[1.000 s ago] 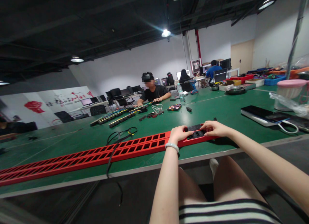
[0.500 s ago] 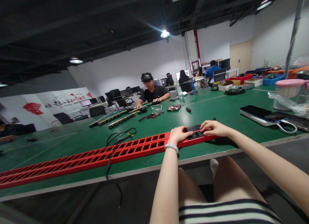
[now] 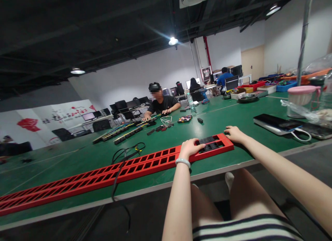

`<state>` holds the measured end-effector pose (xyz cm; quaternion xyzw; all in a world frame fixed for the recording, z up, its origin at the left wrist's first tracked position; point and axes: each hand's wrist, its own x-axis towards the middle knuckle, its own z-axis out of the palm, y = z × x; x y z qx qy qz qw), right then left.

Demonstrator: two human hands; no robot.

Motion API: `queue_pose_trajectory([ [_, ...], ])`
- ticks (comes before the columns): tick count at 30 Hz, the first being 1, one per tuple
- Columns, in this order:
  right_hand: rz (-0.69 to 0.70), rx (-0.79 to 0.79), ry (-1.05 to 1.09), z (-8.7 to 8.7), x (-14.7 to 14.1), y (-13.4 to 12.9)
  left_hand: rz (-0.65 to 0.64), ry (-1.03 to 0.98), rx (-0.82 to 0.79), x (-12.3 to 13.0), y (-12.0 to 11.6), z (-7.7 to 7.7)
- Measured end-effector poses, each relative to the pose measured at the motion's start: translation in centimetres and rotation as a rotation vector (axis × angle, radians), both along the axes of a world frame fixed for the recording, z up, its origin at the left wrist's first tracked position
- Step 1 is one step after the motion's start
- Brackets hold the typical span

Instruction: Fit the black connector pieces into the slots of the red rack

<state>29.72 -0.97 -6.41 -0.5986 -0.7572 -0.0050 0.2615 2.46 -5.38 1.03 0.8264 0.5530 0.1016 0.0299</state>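
Observation:
A long red slotted frame (image 3: 145, 160) lies along the table's front edge, with two rows of openings. Black blocks (image 3: 206, 140) sit in the openings near its right end. My left hand (image 3: 190, 149), wearing a pale bracelet, is closed over the frame, its thumb stretched along the black blocks. Just beyond the frame's right end, my right hand (image 3: 235, 134) is low at the table with bent fingers. Whatever its fingertips hold is hidden. A black strap (image 3: 119, 171) crosses the frame and hangs off the edge.
Across the green table (image 3: 85, 164), a person (image 3: 163, 103) handles long strips with wires (image 3: 127, 134). A phone on a white power bank (image 3: 275, 125) and a pink-lidded cup (image 3: 299, 100) stand to the right. Farther back are a bottle (image 3: 190, 101), a metal dish (image 3: 247, 97) and parts bins (image 3: 285, 86).
My right hand has moved off the black blocks to the frame's right end, over a small black item seen there before. My left hand stays on the frame. The view has shifted slightly.

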Motion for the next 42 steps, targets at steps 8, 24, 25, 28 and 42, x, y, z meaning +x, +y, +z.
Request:
queue_pose_trajectory([
  [8,-0.079,0.001,0.091,0.0,0.7,0.4,-0.012,-0.016,0.01,-0.2,0.4,-0.2],
  [24,0.128,0.03,0.766,2.7,-1.1,-3.2,-0.053,-0.007,0.051,-0.6,1.0,-0.9],
  [25,0.172,0.008,0.773,2.8,-1.2,-3.5,-0.051,-0.007,0.052,-0.6,1.0,-0.9],
  [28,0.286,-0.035,0.765,3.1,-1.7,-4.1,-0.056,-0.013,0.056,-0.6,1.0,-0.9],
  [42,0.37,-0.008,0.655,3.1,-1.9,-4.0,-0.056,-0.022,0.058,-0.7,1.0,-0.9],
])
